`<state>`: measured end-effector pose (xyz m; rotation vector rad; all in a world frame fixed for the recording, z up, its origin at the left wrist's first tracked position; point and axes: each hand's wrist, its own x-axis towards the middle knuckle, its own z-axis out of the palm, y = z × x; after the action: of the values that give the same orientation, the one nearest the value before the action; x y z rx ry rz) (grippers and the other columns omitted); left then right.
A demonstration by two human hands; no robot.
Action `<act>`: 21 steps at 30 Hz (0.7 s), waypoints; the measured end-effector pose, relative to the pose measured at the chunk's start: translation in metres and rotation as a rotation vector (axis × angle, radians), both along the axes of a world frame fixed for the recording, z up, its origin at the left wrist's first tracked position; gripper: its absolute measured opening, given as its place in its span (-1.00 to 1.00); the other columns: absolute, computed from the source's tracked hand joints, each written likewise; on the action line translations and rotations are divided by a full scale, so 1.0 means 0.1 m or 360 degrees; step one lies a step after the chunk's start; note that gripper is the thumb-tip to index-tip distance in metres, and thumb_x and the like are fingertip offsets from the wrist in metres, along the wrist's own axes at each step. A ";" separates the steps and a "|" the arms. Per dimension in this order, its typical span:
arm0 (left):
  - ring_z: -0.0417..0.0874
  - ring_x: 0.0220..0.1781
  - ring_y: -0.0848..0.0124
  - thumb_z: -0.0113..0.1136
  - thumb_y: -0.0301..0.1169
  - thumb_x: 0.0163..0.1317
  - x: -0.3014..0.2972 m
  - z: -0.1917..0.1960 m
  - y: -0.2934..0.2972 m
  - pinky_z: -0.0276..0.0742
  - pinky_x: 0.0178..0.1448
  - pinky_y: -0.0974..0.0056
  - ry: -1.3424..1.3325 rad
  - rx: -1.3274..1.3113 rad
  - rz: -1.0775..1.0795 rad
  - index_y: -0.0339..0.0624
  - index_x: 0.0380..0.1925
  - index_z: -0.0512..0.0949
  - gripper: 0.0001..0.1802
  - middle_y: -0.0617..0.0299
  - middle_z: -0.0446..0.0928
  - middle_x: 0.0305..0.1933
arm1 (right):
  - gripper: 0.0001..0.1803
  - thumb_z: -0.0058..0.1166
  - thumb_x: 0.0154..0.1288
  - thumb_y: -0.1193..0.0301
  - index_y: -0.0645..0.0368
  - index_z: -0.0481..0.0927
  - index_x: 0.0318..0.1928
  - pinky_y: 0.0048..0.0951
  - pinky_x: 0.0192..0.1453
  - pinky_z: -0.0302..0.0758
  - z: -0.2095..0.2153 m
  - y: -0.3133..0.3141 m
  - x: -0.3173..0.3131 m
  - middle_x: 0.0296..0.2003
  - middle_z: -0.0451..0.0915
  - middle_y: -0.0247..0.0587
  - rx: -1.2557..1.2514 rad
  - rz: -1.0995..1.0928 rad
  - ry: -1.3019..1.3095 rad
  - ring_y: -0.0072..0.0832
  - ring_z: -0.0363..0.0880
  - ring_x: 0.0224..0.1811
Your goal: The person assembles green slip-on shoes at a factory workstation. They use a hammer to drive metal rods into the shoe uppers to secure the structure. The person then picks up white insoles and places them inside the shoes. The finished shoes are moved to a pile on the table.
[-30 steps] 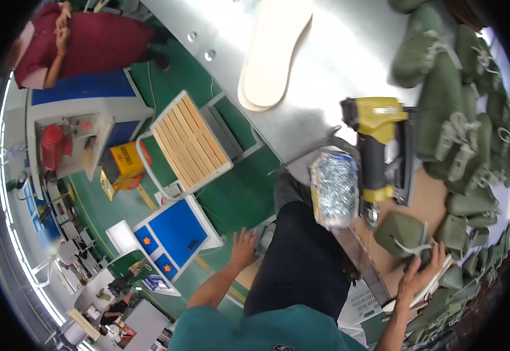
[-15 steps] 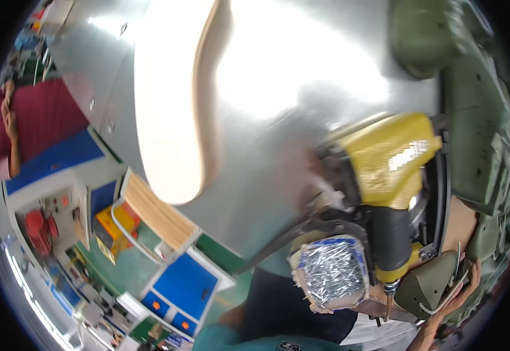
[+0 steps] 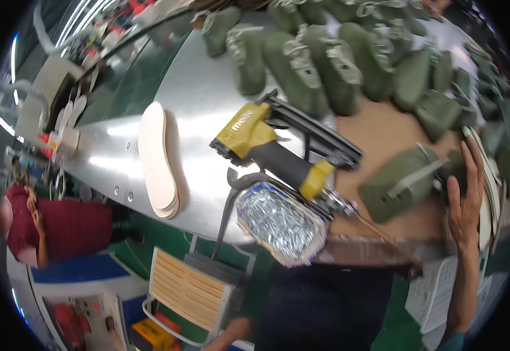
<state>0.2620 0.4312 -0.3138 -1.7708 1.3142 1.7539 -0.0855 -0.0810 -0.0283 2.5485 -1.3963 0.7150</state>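
At the right, my right hand [image 3: 467,205] reaches up with fingers stretched out and thumb apart, beside a stack of cream, sole-shaped pieces [image 3: 484,193]. A green shoe upper [image 3: 401,182] with a pale strip across it lies to its left on brown cardboard. My left hand [image 3: 234,333] is low at the bottom edge, blurred, its fingers not readable. A yellow and black air nail gun [image 3: 278,155] lies on the metal table, joined to a hose [image 3: 384,234]. In front of it stands an open carton of metal nails [image 3: 281,225], with a black curved metal tool [image 3: 227,202] alongside.
Cream insoles [image 3: 158,158] are stacked at the table's left. Several green laced shoes [image 3: 290,70] crowd the back and right. A person in a dark red top [image 3: 62,219] stands at the left, near a wooden-slatted chair [image 3: 190,286]. A white crate [image 3: 433,289] sits below the table edge.
The view has swung and pulled back, showing more of the table and shoes. My right hand no longer holds the green piece's edge; its fingers are now stretched out.
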 end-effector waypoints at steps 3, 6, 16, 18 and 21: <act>0.76 -0.20 0.10 0.29 -0.37 0.39 0.32 1.47 -1.11 0.63 -0.09 0.10 -0.0436 -0.1376 0.1103 -0.17 -0.14 0.65 -0.85 0.05 0.71 -0.25 | -0.47 0.03 0.49 0.42 0.35 0.42 0.41 -0.15 0.60 0.16 0.23 0.45 0.16 0.38 0.45 0.07 0.0017 0.0067 -0.0739 -0.17 0.35 0.49; 0.65 -0.26 0.28 0.31 -0.61 0.27 0.83 2.54 -1.84 0.57 -0.10 0.24 -0.0619 -0.2598 0.1231 -0.34 -0.17 0.58 -0.84 0.12 0.61 -0.26 | -0.57 0.16 0.48 0.35 0.31 0.54 0.25 -0.32 0.27 0.54 0.62 0.55 1.01 0.01 0.67 -0.08 0.0603 0.0434 -0.1221 -0.33 0.66 0.09; 0.36 0.47 -0.32 0.31 0.00 0.22 1.78 2.59 -3.39 0.34 0.48 -0.19 -0.1287 -0.1841 0.1195 -0.33 0.44 0.33 -0.10 -0.40 0.25 0.49 | -0.40 0.19 0.44 0.16 0.40 0.51 0.27 -0.08 0.37 0.45 0.50 -0.01 2.89 0.19 0.54 0.23 0.0410 0.0545 -0.0586 0.09 0.53 0.27; 0.42 0.42 -0.32 0.31 -0.06 0.22 1.80 2.38 -3.32 0.37 0.46 -0.20 -0.1315 -0.2073 0.1212 -0.33 0.42 0.35 -0.14 -0.40 0.33 0.44 | -0.41 0.21 0.42 0.17 0.39 0.52 0.26 -0.07 0.36 0.46 0.45 -0.03 2.80 0.19 0.55 0.22 0.0314 0.0563 -0.0487 0.09 0.54 0.26; 0.56 0.33 -0.24 0.30 -0.19 0.25 1.88 2.44 -3.44 0.47 0.39 -0.14 -0.0983 -0.2298 0.1402 -0.34 0.40 0.37 -0.23 -0.37 0.48 0.33 | -0.48 0.20 0.42 0.22 0.40 0.57 0.19 -0.13 0.33 0.51 0.40 -0.48 2.71 0.11 0.59 0.24 0.0573 0.0406 -0.0775 0.04 0.59 0.21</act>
<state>0.4500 0.0877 -0.0702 -3.5873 1.6938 -0.0535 0.1859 -0.1286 0.0112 3.0095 -1.4481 1.3080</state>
